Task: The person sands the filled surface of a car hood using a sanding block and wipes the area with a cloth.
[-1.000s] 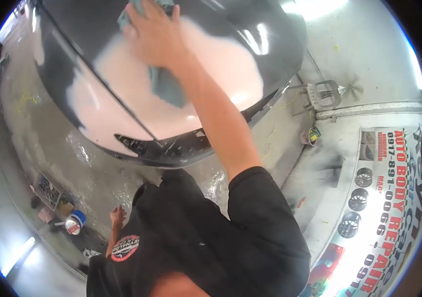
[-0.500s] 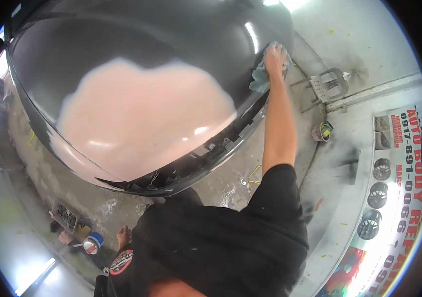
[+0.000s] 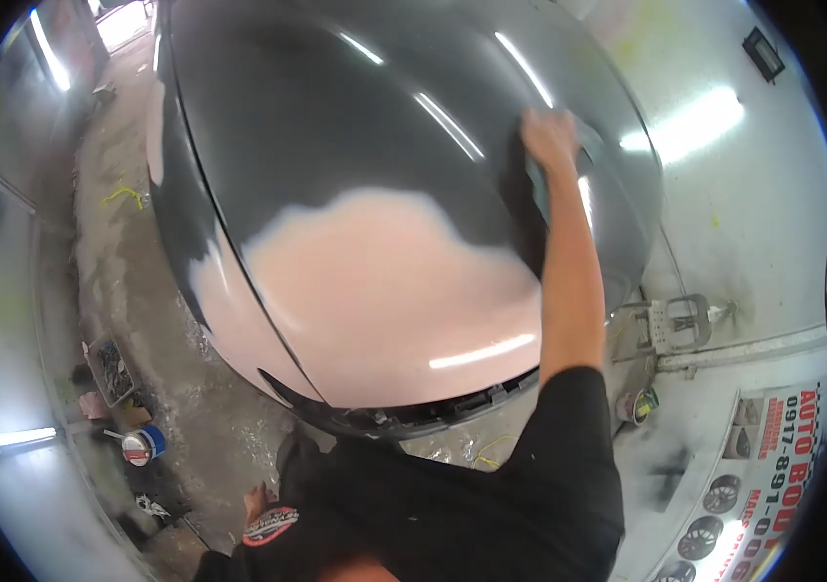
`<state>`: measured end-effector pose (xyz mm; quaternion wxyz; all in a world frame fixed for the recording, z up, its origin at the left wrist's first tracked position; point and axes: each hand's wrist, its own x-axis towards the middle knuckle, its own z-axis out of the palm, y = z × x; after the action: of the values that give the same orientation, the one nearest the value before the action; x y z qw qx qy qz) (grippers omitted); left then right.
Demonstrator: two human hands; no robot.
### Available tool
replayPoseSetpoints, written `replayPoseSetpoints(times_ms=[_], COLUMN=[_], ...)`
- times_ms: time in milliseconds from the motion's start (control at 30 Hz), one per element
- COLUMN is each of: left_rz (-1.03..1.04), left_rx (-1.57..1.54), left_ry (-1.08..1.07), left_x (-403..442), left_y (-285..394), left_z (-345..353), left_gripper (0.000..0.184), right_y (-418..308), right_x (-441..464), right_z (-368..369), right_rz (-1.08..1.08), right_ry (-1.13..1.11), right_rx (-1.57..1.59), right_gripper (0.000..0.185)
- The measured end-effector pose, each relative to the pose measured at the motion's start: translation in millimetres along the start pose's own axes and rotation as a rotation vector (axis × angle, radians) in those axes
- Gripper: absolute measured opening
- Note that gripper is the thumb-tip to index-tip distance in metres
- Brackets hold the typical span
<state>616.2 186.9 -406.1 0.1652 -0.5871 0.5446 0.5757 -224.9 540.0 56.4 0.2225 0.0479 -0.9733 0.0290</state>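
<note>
Right hand (image 3: 551,141) holds a cloth (image 3: 537,182) (blurred) — on the dark hood (image 3: 336,126).

From far away, I am seeing the right hand (image 3: 551,138), which is holding a grey-green cloth (image 3: 538,184) against the dark car hood (image 3: 317,136), beyond a large pale pink patch (image 3: 384,291). The left hand (image 3: 255,502) is hanging low beside the black shirt (image 3: 462,509), above the concrete floor (image 3: 113,252). On the left side, a blue-and-white bucket (image 3: 144,444) is standing on this floor; on the right, a grey chair (image 3: 666,328) is standing near the white wall (image 3: 724,242).
</note>
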Motion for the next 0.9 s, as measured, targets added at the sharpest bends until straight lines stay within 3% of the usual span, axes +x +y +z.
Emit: replayPoseSetpoints(times_ms=[33,67,100,133,167,200,267,333,400,467,567,600,633,667,700,733,800,833,867,900], left_rz=[-0.023,-0.042,-0.062,-0.07,-0.06,-0.052,-0.021,0.035,0.093,0.142,0.252,0.316,0.393,0.388,0.333,0.101,0.077,0.063,0.245,0.423], left_rx=[-0.026,-0.056,-0.082,-0.084,-0.067,-0.048,0.012,0.107,0.193,0.25,0.358,0.406,0.46,0.388,0.264,-0.137,-0.186,-0.21,0.112,0.433], left_ry=[0.032,0.062,0.092,0.115,0.134,0.151,0.178,0.18,0.174,0.168,0.138,0.119,0.095,0.058,0.019,0.0,0.068,0.102,0.166,0.227], left_x=[-12,-25,-41,-48,-51,-53,-50,-37,-25,-15,6,13,21,25,30,31,31,29,34,37], left_y=[-4,-6,-9,-13,-20,-26,-33,-24,-11,2,27,36,47,57,67,75,79,79,69,58], left_z=[5,14,22,28,32,35,39,38,31,23,-3,-14,-24,-35,-44,-46,-46,-46,-48,-48], left_gripper=[0.036,0.034,0.032,0.031,0.031,0.031,0.031,0.03,0.03,0.029,0.029,0.029,0.028,0.028,0.028,0.031,0.035,0.038,0.039,0.04], right_y=[-45,-118,-168,-233,-278,-315,-339,-311,-237,-149,-3,57,106,134,185,208,287,296,296,294], right_x=[50,58,91,76,86,96,98,105,83,95,52,45,21,-24,-40,-73,-107,-121,-136,-151], right_z=[22,-1,38,-11,0,-1,21,36,6,14,-6,14,15,-25,0,-22,20,32,33,30], right_rz=[-0.125,-0.138,-0.278,-0.212,-0.337,-0.382,-0.468,-0.533,-0.294,-0.241,0.083,0.079,0.202,0.215,0.378,0.38,0.477,0.654,0.828,0.793], right_ry=[-0.146,-0.144,0.075,-0.1,-0.066,-0.197,-0.241,-0.236,-0.177,-0.197,-0.146,-0.137,-0.077,-0.152,-0.017,-0.094,-0.087,0.046,0.181,0.106], right_rx=[-0.053,0.065,0.14,0.235,0.254,0.316,0.423,0.405,0.337,0.196,0.253,0.093,0.15,0.099,0.146,0.073,-0.072,0.106,0.283,0.186], right_gripper=[0.065,0.062,0.06,0.061,0.063,0.067,0.071,0.071,0.071,0.07,0.068,0.067,0.068,0.062,0.054,0.053,0.055,0.054,0.053,0.051])
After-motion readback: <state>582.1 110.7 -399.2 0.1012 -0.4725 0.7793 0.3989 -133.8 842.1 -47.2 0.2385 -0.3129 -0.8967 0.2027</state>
